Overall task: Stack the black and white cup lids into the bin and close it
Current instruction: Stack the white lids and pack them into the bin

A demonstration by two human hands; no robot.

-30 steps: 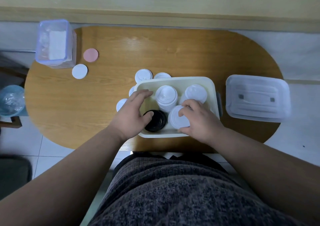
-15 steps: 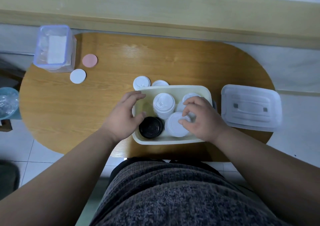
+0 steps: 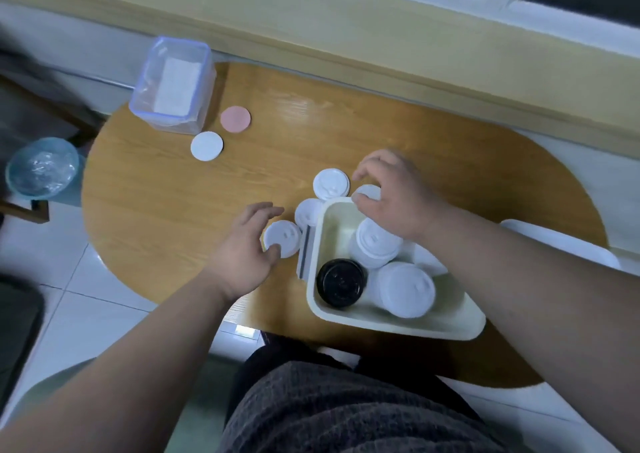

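Observation:
The cream bin (image 3: 381, 321) stands at the table's near edge. It holds a black lid stack (image 3: 341, 282) and two white lid stacks (image 3: 377, 244) (image 3: 407, 289). Loose white lids lie just left of and behind it, among them a far lid (image 3: 330, 184) and a lid against the bin wall (image 3: 306, 211). My left hand (image 3: 242, 248) grips a white lid (image 3: 282, 237) left of the bin, thumb on its near edge. My right hand (image 3: 391, 196) curls round another white lid (image 3: 369, 192) at the bin's far left corner. The clear bin cover (image 3: 561, 244) lies to the right, mostly hidden by my right arm.
A clear box (image 3: 173, 85) sits at the table's far left, with a pink disc (image 3: 235, 119) and a white disc (image 3: 206, 146) beside it. A blue bowl (image 3: 41, 166) stands off the table to the left. The wall runs behind.
Both hands have left the bin. The left moved out to a lid on the table at the left, the right reached over the far rim. The camera swung right and tilted.

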